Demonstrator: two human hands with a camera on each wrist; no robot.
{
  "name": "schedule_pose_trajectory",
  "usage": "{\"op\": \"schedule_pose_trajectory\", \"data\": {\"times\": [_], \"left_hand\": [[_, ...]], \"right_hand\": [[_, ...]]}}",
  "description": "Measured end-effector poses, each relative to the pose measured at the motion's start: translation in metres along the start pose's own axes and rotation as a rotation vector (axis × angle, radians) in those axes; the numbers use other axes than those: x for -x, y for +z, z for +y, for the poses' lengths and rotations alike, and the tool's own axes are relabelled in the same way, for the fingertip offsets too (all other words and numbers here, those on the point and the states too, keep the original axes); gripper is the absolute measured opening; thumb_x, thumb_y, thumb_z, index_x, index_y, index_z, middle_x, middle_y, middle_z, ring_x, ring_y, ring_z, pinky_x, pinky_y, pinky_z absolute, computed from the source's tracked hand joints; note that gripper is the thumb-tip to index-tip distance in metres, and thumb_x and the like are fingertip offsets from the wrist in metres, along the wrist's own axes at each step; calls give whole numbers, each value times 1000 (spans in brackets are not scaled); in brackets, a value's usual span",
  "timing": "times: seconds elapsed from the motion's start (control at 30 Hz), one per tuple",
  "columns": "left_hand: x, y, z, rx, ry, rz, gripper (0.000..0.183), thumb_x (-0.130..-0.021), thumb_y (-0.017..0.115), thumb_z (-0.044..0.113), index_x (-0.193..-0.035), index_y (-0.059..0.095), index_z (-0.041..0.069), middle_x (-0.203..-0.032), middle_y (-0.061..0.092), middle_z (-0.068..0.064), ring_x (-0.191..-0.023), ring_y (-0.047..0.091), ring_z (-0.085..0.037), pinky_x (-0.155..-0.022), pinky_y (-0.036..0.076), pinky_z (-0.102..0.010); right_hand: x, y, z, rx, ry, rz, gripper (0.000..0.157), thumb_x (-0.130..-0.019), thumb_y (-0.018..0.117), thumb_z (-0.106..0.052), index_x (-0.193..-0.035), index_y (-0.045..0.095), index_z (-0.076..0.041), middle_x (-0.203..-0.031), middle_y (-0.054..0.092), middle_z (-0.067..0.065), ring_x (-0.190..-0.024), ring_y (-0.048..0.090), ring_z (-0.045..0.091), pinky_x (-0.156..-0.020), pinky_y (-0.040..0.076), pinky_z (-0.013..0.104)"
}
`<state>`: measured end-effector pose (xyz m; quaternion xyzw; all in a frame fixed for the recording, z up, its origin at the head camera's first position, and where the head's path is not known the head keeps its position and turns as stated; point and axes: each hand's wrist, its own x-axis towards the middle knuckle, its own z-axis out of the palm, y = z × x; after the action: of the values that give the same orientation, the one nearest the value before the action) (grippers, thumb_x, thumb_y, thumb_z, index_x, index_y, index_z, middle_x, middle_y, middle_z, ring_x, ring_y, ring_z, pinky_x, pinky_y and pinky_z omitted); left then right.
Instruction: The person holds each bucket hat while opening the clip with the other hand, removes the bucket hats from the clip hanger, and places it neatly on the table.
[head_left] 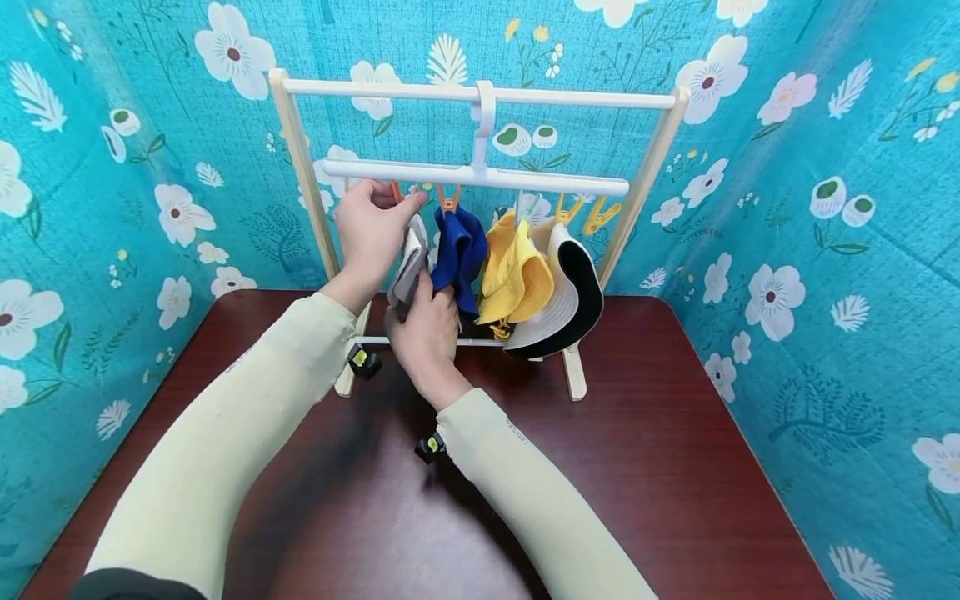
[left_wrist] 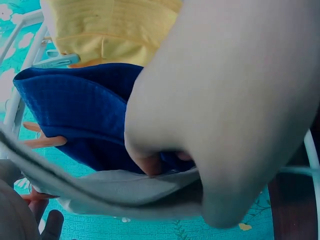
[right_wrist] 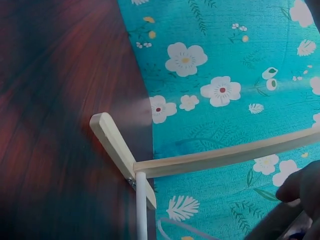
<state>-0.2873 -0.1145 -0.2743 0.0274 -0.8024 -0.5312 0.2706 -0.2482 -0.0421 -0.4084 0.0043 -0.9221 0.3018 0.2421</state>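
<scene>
A grey bucket hat (head_left: 408, 265) hangs folded at the left end of a white hanger bar (head_left: 525, 177). My left hand (head_left: 371, 233) pinches an orange clothespin (head_left: 397, 192) above this hat. Lower down, my right hand (head_left: 429, 333) grips the hat's brim, thumb on one side and fingers on the other. In the left wrist view the right hand (left_wrist: 220, 115) covers part of the brim, and fingers of the left hand (left_wrist: 15, 212) show at the lower left corner. Beside the grey hat, a blue hat (head_left: 459, 254) hangs from another orange clothespin (head_left: 449, 200).
Farther right hang a yellow hat (head_left: 517, 275) and a white hat with a black underside (head_left: 585, 283). A yellow clothespin (head_left: 600, 217) holds nothing at the bar's right end. The wooden rack (head_left: 645, 183) stands on a dark red table (head_left: 645, 467) before a floral curtain (head_left: 772, 283).
</scene>
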Motion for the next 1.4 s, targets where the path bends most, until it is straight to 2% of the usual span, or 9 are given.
{"op": "schedule_pose_trajectory", "data": {"times": [0.17, 0.33, 0.47, 0.57, 0.87, 1.1, 1.23, 1.4], "left_hand": [[-2, -2, 0, 9, 1, 4, 42, -86, 81, 47, -103, 69, 11, -101, 75, -5, -93, 70, -12, -81, 55, -28], [-4, -3, 1, -5, -1, -3, 41, -85, 81, 47, -102, 70, 11, -101, 76, -5, -94, 70, -11, -80, 56, -28], [-4, -3, 3, -21, 0, -1, 41, -85, 82, 46, -104, 74, 11, -101, 77, -5, -93, 71, -12, -76, 55, -26], [-5, -3, 4, -29, 8, 8, 41, -85, 81, 47, -105, 76, 11, -99, 77, -5, -90, 70, -12, -73, 53, -24], [-2, 5, 2, 41, 39, 34, 28, -88, 81, 41, -97, 69, 17, -88, 69, 4, -87, 66, -11, -70, 50, -25], [2, 11, -1, 149, 76, 97, 34, -86, 83, 42, -108, 72, 19, -93, 70, 1, -88, 65, -12, -72, 49, -25], [4, 13, 0, 151, 54, 136, 37, -84, 85, 41, -108, 70, 18, -102, 71, -2, -87, 59, -13, -72, 47, -25], [4, 14, 2, 132, 18, 118, 34, -85, 84, 40, -106, 72, 17, -104, 72, -4, -85, 59, -12, -69, 47, -25]], "right_hand": [[1, -7, 11, -132, -46, 0, 46, -92, 63, -31, -137, 62, -21, -114, 67, 10, -99, 67, 31, -81, 56, 49], [-3, -16, 23, -183, -110, 61, 20, -99, 63, -35, -108, 73, -20, -88, 70, 5, -83, 70, 27, -68, 55, 46], [-7, -27, 31, -168, -138, 71, 27, -99, 66, -37, -81, 65, -18, -70, 63, 4, -72, 69, 30, -58, 50, 45], [-10, -35, 35, -158, -137, 78, 37, -98, 68, -38, -70, 56, -17, -63, 59, 5, -66, 67, 32, -52, 47, 45], [-15, -45, 42, -181, -105, 75, 39, -95, 71, -38, -66, 55, -18, -57, 55, 3, -61, 65, 30, -48, 42, 41], [-17, -49, 41, -189, -104, 89, 35, -94, 74, -36, -67, 59, -18, -59, 60, 3, -66, 68, 32, -51, 44, 43], [-18, -49, 41, -199, -104, 83, 33, -93, 74, -36, -68, 62, -19, -61, 63, 2, -68, 69, 33, -53, 45, 44], [-18, -48, 41, -207, -108, 91, 31, -92, 75, -36, -68, 64, -19, -60, 63, 2, -68, 69, 33, -53, 45, 44]]}}
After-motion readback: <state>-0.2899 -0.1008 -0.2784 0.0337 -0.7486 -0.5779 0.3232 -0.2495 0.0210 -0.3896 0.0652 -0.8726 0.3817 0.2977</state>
